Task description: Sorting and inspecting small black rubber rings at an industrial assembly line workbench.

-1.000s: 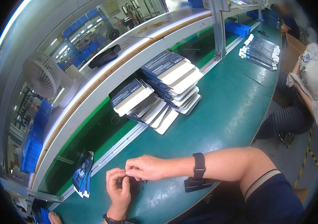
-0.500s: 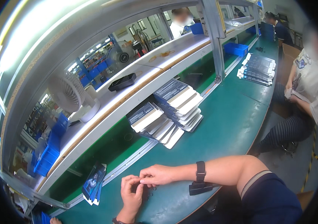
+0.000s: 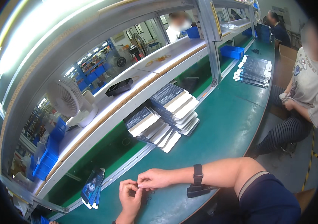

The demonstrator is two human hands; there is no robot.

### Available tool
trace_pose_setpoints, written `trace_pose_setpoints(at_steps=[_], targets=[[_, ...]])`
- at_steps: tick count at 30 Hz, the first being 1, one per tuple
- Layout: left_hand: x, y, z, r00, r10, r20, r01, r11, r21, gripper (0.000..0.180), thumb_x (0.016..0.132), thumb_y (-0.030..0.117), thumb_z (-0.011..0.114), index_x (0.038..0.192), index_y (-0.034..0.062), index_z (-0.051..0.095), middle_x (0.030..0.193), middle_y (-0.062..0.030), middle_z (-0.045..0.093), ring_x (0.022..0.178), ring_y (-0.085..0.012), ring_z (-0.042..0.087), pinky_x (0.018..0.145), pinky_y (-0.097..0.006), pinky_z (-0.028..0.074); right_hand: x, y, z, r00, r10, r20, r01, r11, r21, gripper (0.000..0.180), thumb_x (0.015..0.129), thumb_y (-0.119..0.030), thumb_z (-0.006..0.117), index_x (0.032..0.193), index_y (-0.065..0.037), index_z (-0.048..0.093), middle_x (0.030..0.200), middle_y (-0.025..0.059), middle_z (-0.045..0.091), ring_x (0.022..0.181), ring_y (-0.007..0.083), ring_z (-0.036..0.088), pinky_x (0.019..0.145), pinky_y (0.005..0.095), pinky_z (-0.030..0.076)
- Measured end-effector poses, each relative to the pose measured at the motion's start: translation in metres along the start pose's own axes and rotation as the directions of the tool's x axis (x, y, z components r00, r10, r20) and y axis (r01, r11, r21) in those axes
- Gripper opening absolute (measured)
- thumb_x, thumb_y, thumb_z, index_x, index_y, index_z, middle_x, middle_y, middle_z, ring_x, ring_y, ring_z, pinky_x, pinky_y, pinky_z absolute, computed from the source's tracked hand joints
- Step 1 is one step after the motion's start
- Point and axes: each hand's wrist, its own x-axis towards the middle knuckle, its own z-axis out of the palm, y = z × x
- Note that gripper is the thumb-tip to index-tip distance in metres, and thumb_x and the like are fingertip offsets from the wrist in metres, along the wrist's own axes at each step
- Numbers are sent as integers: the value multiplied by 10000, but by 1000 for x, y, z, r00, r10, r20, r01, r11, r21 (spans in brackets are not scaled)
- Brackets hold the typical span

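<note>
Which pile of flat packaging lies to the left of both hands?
The small fan of blue pieces, left of the left hand. The big white-flapped stack lies beyond the right hand; another pile is farther right.

Wears a short navy sleeve (image 3: pixel 272 198) edged with a beige cuff band (image 3: pixel 250 182) on the right arm. Also wears a broad black strap (image 3: pixel 197 171) with a rectangular buckle around the right wrist, with a black block (image 3: pixel 198 191) just beneath.
</note>
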Motion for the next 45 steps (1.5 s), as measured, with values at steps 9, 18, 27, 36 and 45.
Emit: trace_pose_setpoints(at_steps=[9, 18, 27, 36, 45], targets=[[4, 14, 5, 996, -50, -72, 47, 998, -36, 262, 743, -22, 768, 879, 38, 553, 1065, -131, 540, 954, -225, 568, 825, -324, 484, 1, 3, 0, 1000, -5, -7, 5, 1000, 10, 210, 989, -261, 557, 971, -54, 589, 794, 30, 644, 694, 112, 613, 640, 268, 514], [4, 7, 4, 999, -38, 14, 38, 998, 48, 275, 800, -21, 743, 972, 34, 535, 1123, -105, 461, 1027, -183, 535, 918, -323, 466, -1, 7, -1, 999, -5, -33, 6, 1000, 28, 211, 974, -259, 585, 972, -48, 598, 773, 31, 647, 664, 102, 606, 612, 261, 504], [9, 38, -4, 996, -77, 39, 71, 986, 149, 300, 795, -36, 728, 1037, 17, 558, 1178, -154, 480, 1097, -284, 526, 930, -373, 456, 11, 14, 6, 997, -48, -58, 51, 997, 53, 249, 944, -287, 599, 977, -40, 610, 776, 43, 639, 637, 112, 594, 578, 278, 495], [6, 33, -2, 997, -60, 42, 55, 993, 108, 248, 855, -40, 667, 1084, 9, 585, 1158, -154, 501, 1083, -267, 542, 917, -347, 466, 7, 15, 10, 999, -17, -31, 22, 988, 153, 249, 959, -255, 575, 878, -21, 579, 741, 48, 624, 627, 123, 579, 554, 283, 497], [7, 25, -5, 996, -49, 75, 42, 995, 91, 301, 832, -100, 626, 1116, 0, 611, 1149, -155, 514, 1066, -276, 568, 912, -361, 487, 8, 21, 8, 996, -44, -78, 57, 983, 173, 230, 959, -211, 572, 859, -4, 565, 736, 59, 647, 603, 114, 591, 535, 273, 489]])
